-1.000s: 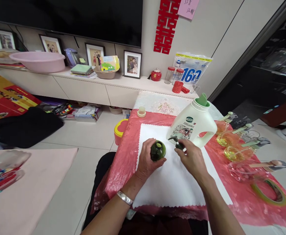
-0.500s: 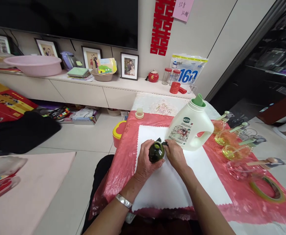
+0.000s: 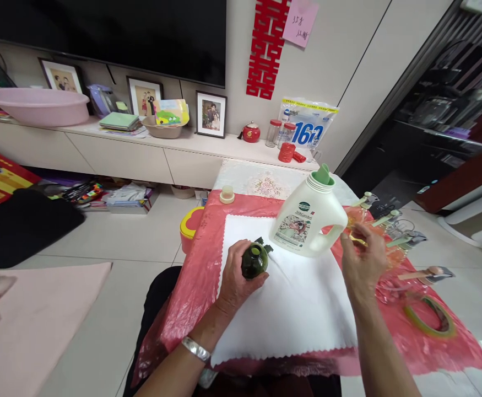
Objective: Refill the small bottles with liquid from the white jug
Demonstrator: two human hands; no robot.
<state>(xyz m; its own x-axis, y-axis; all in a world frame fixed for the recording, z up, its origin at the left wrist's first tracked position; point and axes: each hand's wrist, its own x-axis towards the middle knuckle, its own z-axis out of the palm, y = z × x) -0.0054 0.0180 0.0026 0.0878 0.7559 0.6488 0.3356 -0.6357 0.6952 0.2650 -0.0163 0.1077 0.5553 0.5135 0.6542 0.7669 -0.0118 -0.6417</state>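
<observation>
The left hand wraps its fingers around a small dark green bottle standing on the white cloth. The right hand, fingers open and empty, hovers just beside the white jug.

"162" on the plastic bag; red double-happiness sign on wall

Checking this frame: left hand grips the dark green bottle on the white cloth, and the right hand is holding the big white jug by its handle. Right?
Not quite. In the head view the left hand does grip the dark green bottle on the white cloth, but the right hand is open beside the white jug, not holding its handle.
</observation>
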